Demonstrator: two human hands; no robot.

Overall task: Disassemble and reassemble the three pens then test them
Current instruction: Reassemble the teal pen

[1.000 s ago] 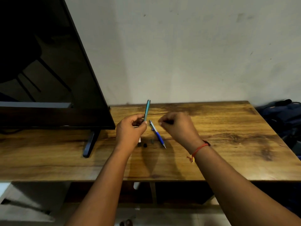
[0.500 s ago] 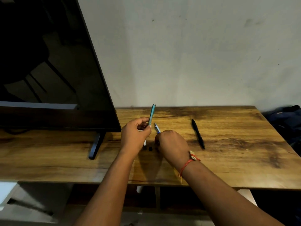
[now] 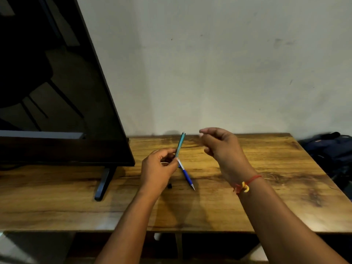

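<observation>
A teal pen barrel [image 3: 180,144] stands tilted above the table's [image 3: 266,197] middle, its top leaning toward the far edge, pinched at its lower end between the thumb and curled fingers of a person's left hand [image 3: 160,168]. Just beside that hand a blue pen [image 3: 185,175] lies flat on the wood, its metal tip pointing toward the near edge and its other end hidden behind the left thumb. A small black part [image 3: 169,186] sits on the table just left of the pen's tip, close to the left wrist. The right hand [image 3: 219,147] hangs raised over the far half of the table, apart from the barrel, its fingers curled and fingertips drawn together; whether they pinch anything is too small to tell. A red thread [image 3: 245,184] circles the right wrist. A dark TV [image 3: 57,92] on a black foot fills the table's left end, and a dark bag [image 3: 331,147] lies past the right edge.
</observation>
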